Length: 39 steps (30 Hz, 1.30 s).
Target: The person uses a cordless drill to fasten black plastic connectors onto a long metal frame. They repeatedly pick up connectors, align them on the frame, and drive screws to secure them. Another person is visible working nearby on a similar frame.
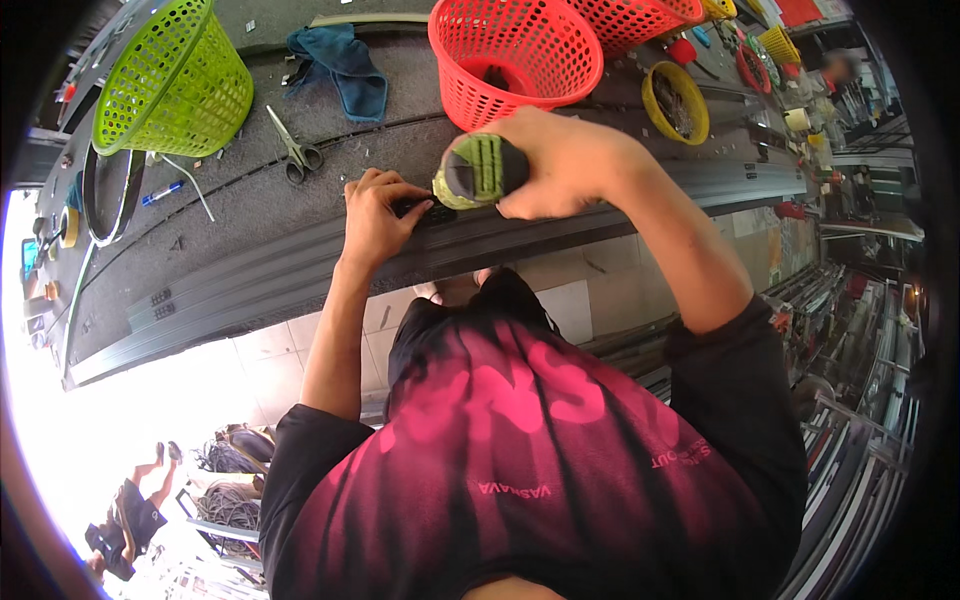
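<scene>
My right hand (pixel 560 165) is wrapped round a green and black power drill (pixel 485 170), seen from its back end. The drill's front points down toward long dark metal profiles (pixel 270 265) lying along the bench edge; its tip is hidden. Just left of the drill, the fingers of my left hand (pixel 380 215) are closed on a small black piece (pixel 410 207) at the profiles. Scissors with dark handles (pixel 296 158) lie beyond my left hand.
A red basket (pixel 515 60) stands just beyond the drill, a green basket (pixel 180 85) at far left. A blue cloth (pixel 338 72), a blue pen (pixel 162 193) and a yellow basket (pixel 675 103) are on the bench. Behind at lower left is another person (pixel 130 515).
</scene>
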### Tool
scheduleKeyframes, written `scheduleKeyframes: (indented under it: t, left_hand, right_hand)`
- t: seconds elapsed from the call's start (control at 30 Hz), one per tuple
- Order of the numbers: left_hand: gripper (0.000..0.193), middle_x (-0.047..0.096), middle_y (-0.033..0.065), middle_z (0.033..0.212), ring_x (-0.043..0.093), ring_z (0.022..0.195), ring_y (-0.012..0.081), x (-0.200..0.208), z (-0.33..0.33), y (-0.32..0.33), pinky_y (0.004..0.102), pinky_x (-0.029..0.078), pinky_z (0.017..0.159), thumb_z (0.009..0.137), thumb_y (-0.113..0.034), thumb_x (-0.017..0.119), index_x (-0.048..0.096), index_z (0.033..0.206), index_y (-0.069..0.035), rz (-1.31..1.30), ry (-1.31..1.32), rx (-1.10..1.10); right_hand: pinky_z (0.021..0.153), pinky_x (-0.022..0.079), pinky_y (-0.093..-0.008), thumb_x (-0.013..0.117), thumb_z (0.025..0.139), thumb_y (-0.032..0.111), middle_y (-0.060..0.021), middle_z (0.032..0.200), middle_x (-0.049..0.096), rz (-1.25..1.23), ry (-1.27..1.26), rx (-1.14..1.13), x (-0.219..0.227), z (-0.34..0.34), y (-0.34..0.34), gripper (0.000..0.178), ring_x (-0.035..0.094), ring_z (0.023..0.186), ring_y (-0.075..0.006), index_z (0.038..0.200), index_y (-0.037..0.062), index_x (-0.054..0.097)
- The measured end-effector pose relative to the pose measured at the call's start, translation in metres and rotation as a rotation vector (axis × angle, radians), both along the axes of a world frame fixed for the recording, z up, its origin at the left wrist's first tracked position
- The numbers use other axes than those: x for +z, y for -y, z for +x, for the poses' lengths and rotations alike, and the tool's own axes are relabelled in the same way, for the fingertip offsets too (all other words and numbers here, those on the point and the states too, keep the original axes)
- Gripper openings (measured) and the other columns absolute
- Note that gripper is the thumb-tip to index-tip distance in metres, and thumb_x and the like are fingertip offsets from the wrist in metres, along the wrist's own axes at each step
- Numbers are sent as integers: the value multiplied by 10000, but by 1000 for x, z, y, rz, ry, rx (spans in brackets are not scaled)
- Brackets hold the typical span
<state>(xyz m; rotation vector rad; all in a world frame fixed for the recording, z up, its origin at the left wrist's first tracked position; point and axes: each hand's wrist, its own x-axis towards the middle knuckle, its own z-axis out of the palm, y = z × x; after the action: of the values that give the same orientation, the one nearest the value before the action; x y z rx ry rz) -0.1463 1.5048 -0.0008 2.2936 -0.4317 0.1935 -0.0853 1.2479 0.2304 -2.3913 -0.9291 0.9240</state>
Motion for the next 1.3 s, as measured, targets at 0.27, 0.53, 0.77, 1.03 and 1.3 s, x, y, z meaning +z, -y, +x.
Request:
scheduleKeyframes:
  t: [0.27, 0.53, 0.77, 1.03, 1.3]
  left_hand:
    - [219, 796, 10, 1011, 690, 1088, 271, -2, -2, 0, 483, 453, 1012, 851, -272, 973, 913, 1003, -126, -15, 2, 56]
    - [225, 787, 10, 1006, 687, 1094, 277, -7, 0, -1, 484, 456, 1015, 858, -287, 961, 914, 1012, -129, -4, 1, 61]
    - [180, 781, -3, 993, 689, 1098, 274, -1, -2, -4, 471, 459, 1004, 869, -307, 957, 926, 1024, -221, 49, -54, 28]
    - [278, 833, 110, 1055, 754, 1097, 331, 9, 4, -10, 467, 572, 977, 879, -248, 969, 902, 1098, -89, -334, 6, 174]
    - [151, 816, 102, 1038, 777, 1002, 358, -2, 28, -46, 497, 607, 913, 899, -124, 908, 903, 1045, -85, 142, 16, 307]
  right_hand:
    - [845, 636, -490, 811, 784, 136, -236, 1023, 834, -274, 23, 72, 13, 22, -44, 430, 806, 953, -443, 1188, -4, 767]
    - [919, 651, -502, 850, 775, 122, -209, 1087, 844, -232, 104, 153, 2, 20, -53, 585, 812, 1031, -416, 1350, 68, 759]
    - [1121, 603, -461, 920, 764, 85, -169, 1436, 796, 183, 112, 250, 44, 9, 18, 864, 795, 1252, -386, 1595, 104, 684]
    - [1015, 628, -327, 859, 931, -23, -128, 1321, 799, 841, -130, -534, 0, -120, 93, 865, 800, 1140, -177, 1723, 21, 512]
    - [1054, 637, -353, 857, 957, -19, -102, 1334, 813, 848, -193, -700, -39, -167, 108, 829, 815, 1163, -180, 1714, 19, 523]
